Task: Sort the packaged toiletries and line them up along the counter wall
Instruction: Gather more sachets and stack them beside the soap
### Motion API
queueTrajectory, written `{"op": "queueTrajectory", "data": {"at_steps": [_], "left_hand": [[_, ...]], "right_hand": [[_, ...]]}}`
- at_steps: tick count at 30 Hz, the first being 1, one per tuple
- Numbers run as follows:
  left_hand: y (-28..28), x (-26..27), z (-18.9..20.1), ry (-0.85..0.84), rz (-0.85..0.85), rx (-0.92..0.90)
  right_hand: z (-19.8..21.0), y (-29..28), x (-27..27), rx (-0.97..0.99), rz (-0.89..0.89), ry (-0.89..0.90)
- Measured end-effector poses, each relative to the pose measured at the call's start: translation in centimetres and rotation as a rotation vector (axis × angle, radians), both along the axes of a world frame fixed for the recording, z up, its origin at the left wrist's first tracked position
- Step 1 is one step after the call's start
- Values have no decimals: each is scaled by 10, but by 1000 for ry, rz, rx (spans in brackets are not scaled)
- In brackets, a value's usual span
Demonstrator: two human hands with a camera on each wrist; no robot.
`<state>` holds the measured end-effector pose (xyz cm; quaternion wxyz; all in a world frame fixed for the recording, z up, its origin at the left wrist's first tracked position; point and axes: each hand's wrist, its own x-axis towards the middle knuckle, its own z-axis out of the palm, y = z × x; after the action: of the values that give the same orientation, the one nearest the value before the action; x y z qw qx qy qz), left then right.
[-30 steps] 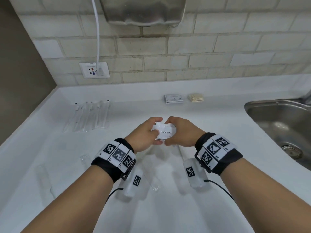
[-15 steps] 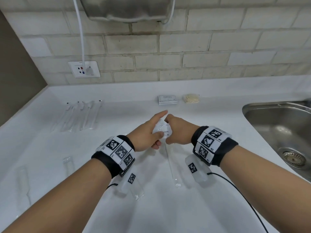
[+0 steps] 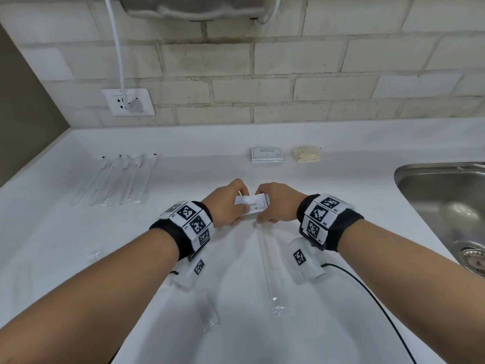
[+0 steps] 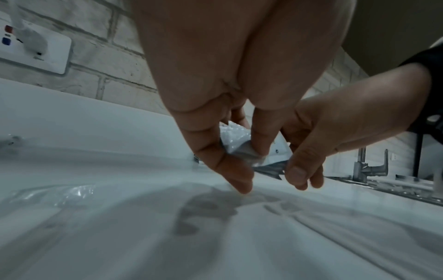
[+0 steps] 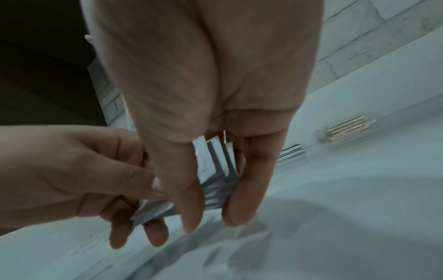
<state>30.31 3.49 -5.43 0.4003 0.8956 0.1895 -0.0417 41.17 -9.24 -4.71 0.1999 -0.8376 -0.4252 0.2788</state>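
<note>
While both hands meet over the middle of the white desk (image 3: pixel 78 232) in the head view, the left hand (image 3: pixel 227 203) and the right hand (image 3: pixel 275 203) pinch a small stack of toothpaste sachets (image 3: pixel 253 203) from opposite ends, seemingly to square the edges before setting the stack down. By the back wall, wrapped toothbrushes (image 3: pixel 118 179) lie side by side at the left, with a stack of shampoo sachets (image 3: pixel 267 155) and a tan packet pile (image 3: pixel 306 154) to the right, each kind grouped, so the sorting looks partly done. A clear-wrapped comb (image 3: pixel 269 261) lies loose below the hands, not yet lined up, and a steel sink (image 3: pixel 446 195) sits at the right

From the left wrist, the left fingers (image 4: pixel 261 140) curl down round crinkly sachet edges, thumb underneath, just above the desk

From the right wrist, the right fingers (image 5: pixel 249 180) and thumb clamp the fanned sachets, whose edges show as separate layers, while the left hand steadies the other end; the grip probably keeps slippery packets from sliding apart
</note>
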Motion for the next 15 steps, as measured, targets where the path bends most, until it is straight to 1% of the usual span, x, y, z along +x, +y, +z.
{"op": "queueTrajectory", "data": {"at_steps": [4,7,10,13,15], "left_hand": [[8,14,-7,38,-37,156],[11,20,-16,59,-73,225],[12,26,-25,92,-82,245],[11,29,-29,139,-80,316],[10,29,-32,178,-81,399]], "right_hand": [[-7,8,11,-11,11,-55],[-14,12,17,-7,17,-143],[-20,15,21,7,-17,-209],[-24,17,21,-1,-50,-217],[-25,18,21,7,-55,-202]]}}
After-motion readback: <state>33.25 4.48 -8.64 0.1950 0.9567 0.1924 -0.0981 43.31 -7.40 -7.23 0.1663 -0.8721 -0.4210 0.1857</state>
